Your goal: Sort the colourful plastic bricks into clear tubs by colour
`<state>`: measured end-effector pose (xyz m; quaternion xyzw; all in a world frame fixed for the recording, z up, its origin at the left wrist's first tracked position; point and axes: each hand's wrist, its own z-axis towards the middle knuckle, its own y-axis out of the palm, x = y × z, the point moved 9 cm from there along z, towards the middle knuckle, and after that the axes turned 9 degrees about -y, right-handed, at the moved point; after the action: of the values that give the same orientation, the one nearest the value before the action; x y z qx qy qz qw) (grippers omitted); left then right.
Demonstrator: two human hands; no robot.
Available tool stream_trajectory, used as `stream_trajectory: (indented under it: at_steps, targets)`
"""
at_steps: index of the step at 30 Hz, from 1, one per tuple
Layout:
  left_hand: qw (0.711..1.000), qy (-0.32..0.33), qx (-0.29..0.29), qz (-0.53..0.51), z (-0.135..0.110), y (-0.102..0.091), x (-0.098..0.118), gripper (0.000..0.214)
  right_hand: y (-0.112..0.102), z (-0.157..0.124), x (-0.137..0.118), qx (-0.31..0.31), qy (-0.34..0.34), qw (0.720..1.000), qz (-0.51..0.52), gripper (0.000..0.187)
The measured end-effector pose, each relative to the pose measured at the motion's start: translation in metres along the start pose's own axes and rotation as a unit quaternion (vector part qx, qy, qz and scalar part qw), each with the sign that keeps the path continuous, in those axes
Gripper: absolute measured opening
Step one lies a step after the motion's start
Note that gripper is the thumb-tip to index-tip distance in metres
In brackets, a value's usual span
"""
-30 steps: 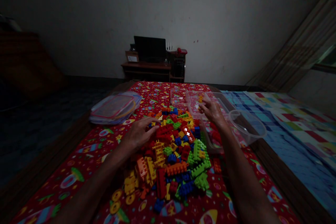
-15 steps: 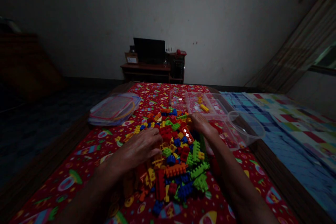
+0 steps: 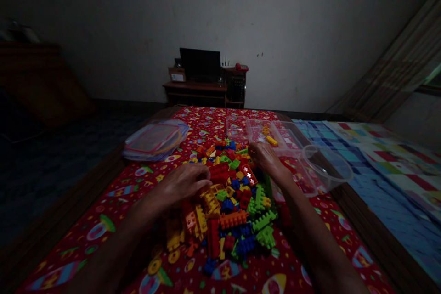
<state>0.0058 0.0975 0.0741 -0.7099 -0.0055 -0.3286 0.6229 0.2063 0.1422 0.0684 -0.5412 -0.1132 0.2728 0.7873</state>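
Note:
A heap of colourful toy building bricks (image 3: pixel 234 219) lies in front of me, in red, yellow, green, blue and orange. At its left side is my left hand (image 3: pixel 186 181), its fingers curled down beside a red brick (image 3: pixel 219 173); what sits under the fingertips is hidden. My right hand (image 3: pixel 267 158) is closed at the far right of the heap, next to an orange brick with white crosses (image 3: pixel 249 175). Its fingertips point away, so I cannot make out what they hold. Long green bricks (image 3: pixel 264 221) lie between my forearms. Yellow wheels (image 3: pixel 155 265) rest at the near left.
Clear plastic containers (image 3: pixel 296 152) stand right of the heap; one has yellow bricks (image 3: pixel 271 140) in it. Stacked clear lids (image 3: pixel 155 141) lie at the left. A red patterned cloth (image 3: pixel 113 211) covers the table. Beyond are a desk (image 3: pixel 195 86) with a monitor and a bed (image 3: pixel 389 183).
My left hand has drawn slightly back, and yellow bricks near it have shifted. My right hand stays at the far right of the heap, its fingers more tightly curled. The view has turned slightly left.

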Motion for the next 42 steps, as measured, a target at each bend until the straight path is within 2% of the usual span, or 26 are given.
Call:
stream_trajectory:
  at_steps: [3, 8, 14, 17, 20, 23, 27, 31, 33, 35, 38, 42]
  targets:
    - [0.998, -0.04, -0.04, 0.027, -0.005, 0.004, -0.001, 0.016, -0.013, 0.004, -0.02, -0.002, -0.028, 0.999, 0.018, 0.014]
    - [0.997, -0.048, -0.065, 0.014, -0.005, 0.005, 0.001, 0.018, -0.035, 0.006, -0.063, 0.008, -0.078, 0.996, 0.053, 0.019]
    - [0.992, -0.093, 0.04, -0.082, 0.004, -0.019, -0.021, 0.021, -0.042, -0.008, -0.118, -0.019, -0.149, 0.986, 0.075, 0.032]
    - [0.984, -0.077, 0.066, -0.146, 0.004, -0.027, -0.022, 0.024, -0.04, -0.019, -0.141, 0.016, -0.2, 0.978, 0.062, 0.033]
    - [0.979, -0.075, 0.088, -0.166, 0.0, -0.033, -0.018, 0.028, -0.034, -0.024, -0.149, 0.044, -0.221, 0.972, 0.06, 0.03]
    - [0.977, -0.071, 0.111, -0.17, -0.002, -0.04, -0.012, 0.033, -0.035, -0.019, -0.133, 0.051, -0.196, 0.977, 0.07, 0.028]
    - [0.98, -0.052, 0.148, -0.124, -0.001, -0.041, -0.007, 0.034, -0.048, -0.005, -0.073, 0.045, -0.074, 0.992, 0.096, 0.03]
    - [0.987, 0.012, 0.158, -0.04, 0.006, -0.024, 0.002, 0.025, -0.047, 0.0, 0.003, 0.044, 0.081, 0.99, 0.111, 0.029]
    - [0.988, 0.041, 0.145, -0.016, 0.009, -0.011, 0.004, 0.024, -0.043, -0.003, 0.036, 0.082, 0.145, 0.979, 0.116, 0.03]
    - [0.99, 0.048, 0.136, -0.002, 0.012, -0.001, 0.0, 0.025, -0.041, -0.007, 0.057, 0.132, 0.179, 0.967, 0.125, 0.033]
    - [0.989, 0.035, 0.141, 0.01, 0.015, 0.006, -0.01, 0.027, -0.042, -0.01, 0.068, 0.173, 0.186, 0.959, 0.123, 0.038]
    - [0.99, 0.014, 0.143, 0.004, 0.016, 0.008, -0.019, 0.035, -0.051, -0.003, 0.052, 0.168, 0.15, 0.966, 0.131, 0.036]
